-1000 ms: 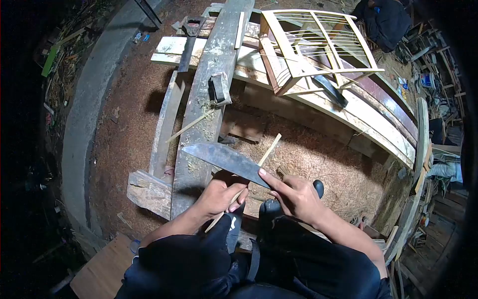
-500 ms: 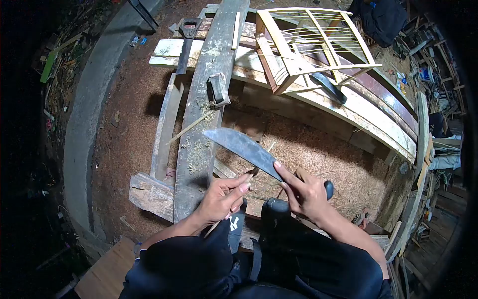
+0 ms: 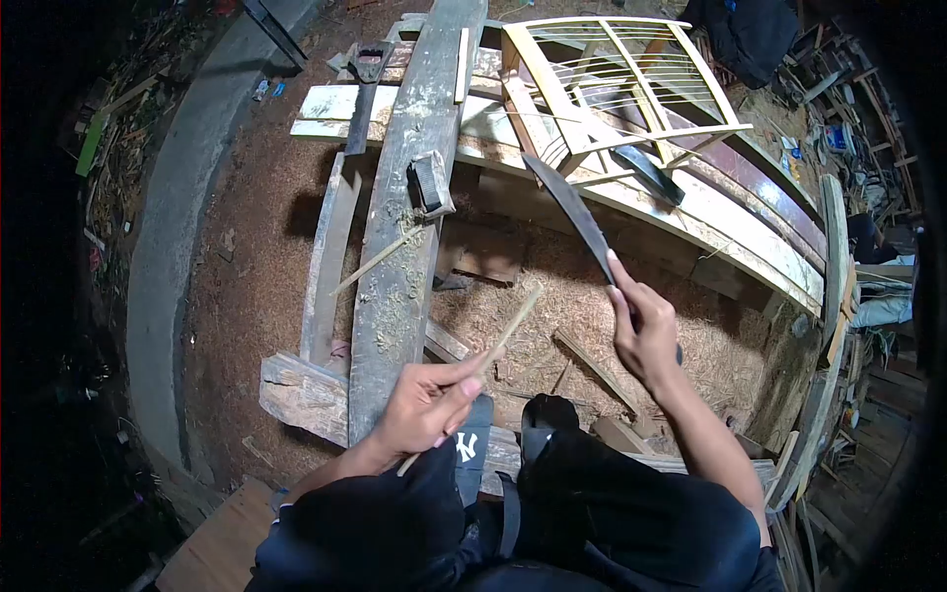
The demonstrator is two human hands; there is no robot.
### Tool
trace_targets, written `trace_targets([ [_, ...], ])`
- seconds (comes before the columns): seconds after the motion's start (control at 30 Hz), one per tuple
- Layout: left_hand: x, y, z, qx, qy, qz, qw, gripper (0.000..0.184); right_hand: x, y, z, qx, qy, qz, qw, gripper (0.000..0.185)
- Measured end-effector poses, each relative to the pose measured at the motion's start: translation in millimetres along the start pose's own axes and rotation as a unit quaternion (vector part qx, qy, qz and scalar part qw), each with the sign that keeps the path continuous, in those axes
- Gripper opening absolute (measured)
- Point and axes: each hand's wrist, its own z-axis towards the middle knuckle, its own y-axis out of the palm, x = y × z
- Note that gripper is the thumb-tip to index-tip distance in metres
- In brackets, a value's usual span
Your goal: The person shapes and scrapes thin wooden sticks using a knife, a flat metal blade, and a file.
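A thin, pale bamboo strip [image 3: 520, 318] is pinched in my left hand [image 3: 426, 407]. Its upper end slants up to the right and its lower end comes out below my palm. My right hand [image 3: 646, 335] grips a broad-bladed machete [image 3: 574, 210], the fingers wrapped round its handle, which is mostly hidden. The dark blade points up and to the left, apart from the strip, with its tip near the foot of a slatted wooden frame [image 3: 562, 109].
A plank [image 3: 395, 247] strewn with shavings carries a wood-framed block [image 3: 429, 185] and another thin strip [image 3: 378, 259]. On the pale boards lie a handsaw [image 3: 365, 99] and a dark-handled blade [image 3: 651, 176]. Sawdust [image 3: 552, 345] covers the ground below.
My right hand has lifted the machete up and to the right, away from the strip, turning the blade more upright. My left hand stays nearly in place, and more of the strip shows.
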Motion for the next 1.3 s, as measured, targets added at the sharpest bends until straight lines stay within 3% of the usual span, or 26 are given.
trace_targets([
  [0.07,-2,-12,5,0.000,-0.004,0.013,1.000,0.041,13,1,-7,-0.035,-0.024,-0.023,0.999,0.045],
  [0.13,-8,-16,13,0.035,-0.064,0.041,0.997,0.039,16,13,-14,0.000,-0.054,0.056,0.997,0.045],
  [0.17,-13,-18,15,0.038,-0.091,0.047,0.994,0.042,13,11,-19,-0.047,0.026,0.057,0.997,0.044],
  [0.2,-20,-19,15,0.038,-0.092,0.046,0.994,0.042,14,12,-21,-0.049,0.027,0.056,0.997,0.044],
  [0.27,-32,-23,16,0.044,-0.095,0.015,0.994,0.047,23,22,-23,-0.047,0.121,0.094,0.987,0.044],
  [0.33,-32,-31,17,0.048,-0.085,0.026,0.995,0.049,48,33,-26,-0.020,0.118,0.127,0.985,0.045],
  [0.4,-30,-36,17,0.053,-0.075,0.036,0.995,0.050,65,33,-22,-0.001,0.056,0.039,0.998,0.044],
  [0.67,-24,-46,16,0.121,-0.052,0.010,0.991,0.052,124,30,-14,0.067,-0.039,-0.005,0.997,0.041],
  [0.73,-23,-51,12,0.137,-0.046,0.011,0.989,0.051,118,32,-19,0.044,-0.038,-0.007,0.998,0.043],
  [0.87,-22,-60,3,0.178,-0.042,-0.010,0.983,0.052,76,52,-12,0.005,-0.125,0.059,0.990,0.046],
  [1.03,-25,-74,-19,0.237,-0.015,-0.005,0.971,0.053,6,99,11,-0.138,-0.182,0.150,0.962,0.052],
  [1.3,-22,-83,-49,0.305,0.020,-0.032,0.951,0.044,-71,163,59,-0.229,-0.252,0.012,0.940,0.056],
])
